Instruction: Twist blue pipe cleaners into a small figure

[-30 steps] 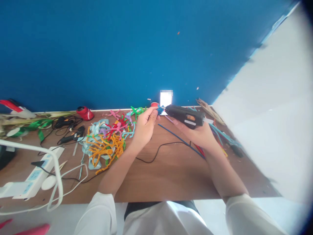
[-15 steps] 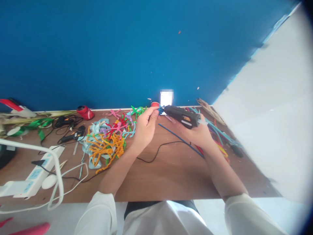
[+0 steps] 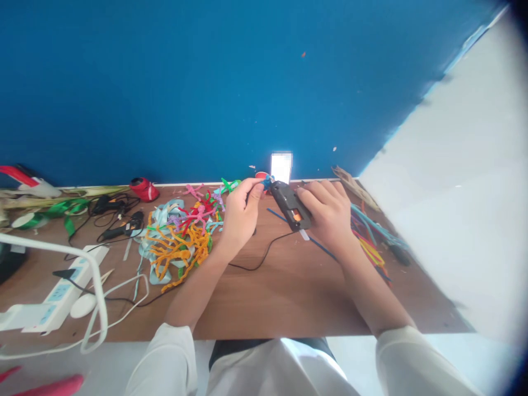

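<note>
My left hand [image 3: 242, 212] pinches a small blue pipe-cleaner piece [image 3: 267, 181] between thumb and fingers. Wrapped around a black hot glue gun [image 3: 289, 204] is my right hand [image 3: 328, 214], closed on its handle, which the fingers hide. The gun's nozzle is at the blue piece; whether they touch I cannot tell. A clear glue stick [image 3: 304, 235] pokes from the gun's rear end. Below the gun lies a straight blue pipe cleaner [image 3: 324, 248]. Left of my left hand is a heap of twisted orange pipe cleaners [image 3: 181, 247] on light blue ribbon [image 3: 159, 272].
A bright phone screen [image 3: 281, 166] stands against the blue wall, a red roll [image 3: 260, 175] beside it. At left are a white power strip [image 3: 61, 291], a white curved lamp arm [image 3: 99, 291] and another glue gun [image 3: 124, 226]. Loose pipe cleaners [image 3: 371, 250] lie at right.
The glue gun has swung so its rear end points down toward me instead of right. My right hand has turned with it, knuckles now upward; my left hand has shifted slightly left.
</note>
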The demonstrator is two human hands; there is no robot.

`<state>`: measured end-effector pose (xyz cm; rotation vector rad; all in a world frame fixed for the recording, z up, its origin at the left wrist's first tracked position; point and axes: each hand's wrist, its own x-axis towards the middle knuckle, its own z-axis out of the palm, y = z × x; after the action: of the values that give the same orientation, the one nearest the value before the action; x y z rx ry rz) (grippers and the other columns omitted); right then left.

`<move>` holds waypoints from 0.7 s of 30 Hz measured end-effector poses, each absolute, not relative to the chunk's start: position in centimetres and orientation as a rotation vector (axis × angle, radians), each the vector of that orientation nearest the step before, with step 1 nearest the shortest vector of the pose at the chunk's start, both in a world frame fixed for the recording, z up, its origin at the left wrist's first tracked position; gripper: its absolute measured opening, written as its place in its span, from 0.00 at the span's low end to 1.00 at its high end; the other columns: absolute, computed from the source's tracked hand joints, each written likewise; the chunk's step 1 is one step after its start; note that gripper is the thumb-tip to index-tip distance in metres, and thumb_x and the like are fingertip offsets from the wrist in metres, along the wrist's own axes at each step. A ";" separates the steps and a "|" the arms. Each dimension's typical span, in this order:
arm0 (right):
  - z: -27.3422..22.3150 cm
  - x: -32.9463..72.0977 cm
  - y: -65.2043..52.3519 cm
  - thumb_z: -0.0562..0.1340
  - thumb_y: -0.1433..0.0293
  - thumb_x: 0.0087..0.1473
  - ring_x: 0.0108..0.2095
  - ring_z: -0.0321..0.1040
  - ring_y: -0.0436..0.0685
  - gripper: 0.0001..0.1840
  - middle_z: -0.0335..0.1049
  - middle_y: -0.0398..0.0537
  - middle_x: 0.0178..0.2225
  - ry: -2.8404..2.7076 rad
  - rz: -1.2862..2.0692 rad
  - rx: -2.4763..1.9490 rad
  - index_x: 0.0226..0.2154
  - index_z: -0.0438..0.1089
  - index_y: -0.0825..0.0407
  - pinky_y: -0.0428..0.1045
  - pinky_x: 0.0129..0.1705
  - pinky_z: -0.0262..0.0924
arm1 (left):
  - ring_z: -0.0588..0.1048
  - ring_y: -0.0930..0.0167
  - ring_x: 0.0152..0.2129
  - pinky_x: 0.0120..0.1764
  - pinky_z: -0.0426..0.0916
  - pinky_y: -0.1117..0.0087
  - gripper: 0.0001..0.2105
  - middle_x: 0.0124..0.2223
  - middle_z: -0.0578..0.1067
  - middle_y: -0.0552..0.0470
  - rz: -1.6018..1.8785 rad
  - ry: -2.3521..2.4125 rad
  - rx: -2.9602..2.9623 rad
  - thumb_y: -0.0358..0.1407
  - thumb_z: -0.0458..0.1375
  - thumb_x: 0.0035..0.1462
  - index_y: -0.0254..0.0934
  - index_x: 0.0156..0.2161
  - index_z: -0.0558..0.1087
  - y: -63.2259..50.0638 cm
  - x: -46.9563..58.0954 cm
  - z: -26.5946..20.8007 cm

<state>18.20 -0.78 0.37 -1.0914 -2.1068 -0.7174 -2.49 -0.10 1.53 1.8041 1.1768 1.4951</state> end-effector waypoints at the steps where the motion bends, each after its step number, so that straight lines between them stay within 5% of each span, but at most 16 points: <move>1: 0.5 18.4 -0.7 0.57 0.76 0.62 0.35 0.61 0.58 0.07 0.73 0.47 0.34 -2.109 -0.751 -1.066 0.38 0.68 0.48 0.54 0.37 0.47 | 0.75 0.71 0.33 0.40 0.67 0.69 0.11 0.34 0.78 0.51 1.492 1.196 1.805 0.39 0.53 0.68 0.37 0.42 0.76 -0.1 -2.6 1.6; 12: 0.1 18.9 -0.3 0.58 0.75 0.62 0.36 0.64 0.57 0.08 0.76 0.46 0.34 -2.162 -0.760 -1.111 0.41 0.71 0.49 0.54 0.39 0.47 | 0.76 0.70 0.35 0.40 0.69 0.69 0.13 0.41 0.80 0.49 1.641 1.464 1.891 0.41 0.52 0.69 0.37 0.46 0.76 0.4 -5.1 2.5; 21: -2.1 18.2 1.7 0.60 0.66 0.57 0.29 0.68 0.56 0.07 0.76 0.46 0.31 -2.205 -0.162 -1.419 0.37 0.73 0.49 0.49 0.30 0.43 | 0.73 0.71 0.30 0.35 0.65 0.70 0.11 0.34 0.78 0.51 1.337 1.471 2.078 0.38 0.52 0.68 0.37 0.42 0.77 1.0 -5.8 3.0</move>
<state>18.20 1.75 -2.10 -1.4185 -2.2047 -0.1622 -5.83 0.97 3.03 2.0780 1.4713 1.3371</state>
